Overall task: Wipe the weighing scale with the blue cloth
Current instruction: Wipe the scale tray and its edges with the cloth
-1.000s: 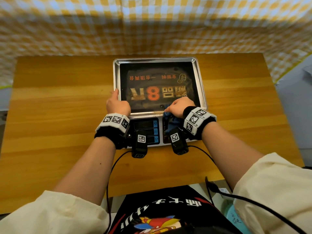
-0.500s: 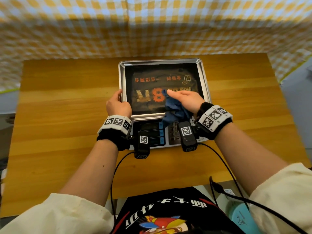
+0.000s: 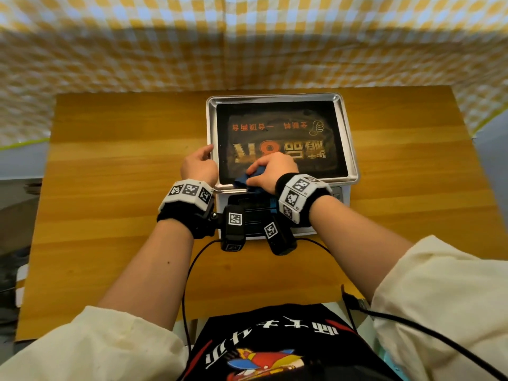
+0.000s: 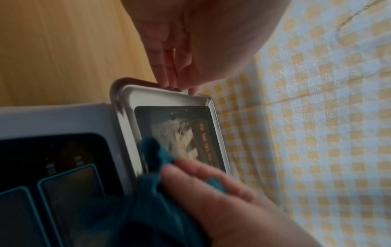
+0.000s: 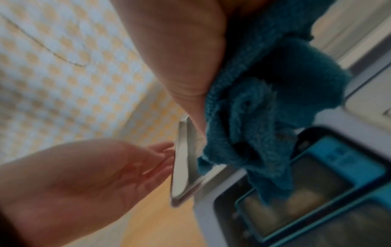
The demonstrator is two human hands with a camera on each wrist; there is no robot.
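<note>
The weighing scale [image 3: 342, 193] stands mid-table with a steel pan [image 3: 350, 138] bearing a dark printed sheet, and a display panel at its near side [image 4: 52, 175] [image 5: 317, 192]. My right hand [image 3: 270, 171] grips the bunched blue cloth [image 3: 244, 180] [image 5: 264, 108] [image 4: 154, 192] and presses it on the pan's near left part. My left hand [image 3: 199, 167] rests straight fingers [image 4: 167, 73] against the pan's left rim [image 4: 165, 91]; it holds nothing.
The scale sits on a wooden table [image 3: 123, 188]. A yellow-and-white checked cloth [image 3: 247, 45] hangs behind and around the table. Black cables [image 3: 189, 270] run from the wrist cameras down to my lap.
My right hand has swept the cloth from the pan's middle back toward its near left corner. The left hand stays at the left rim. The head view has shifted left.
</note>
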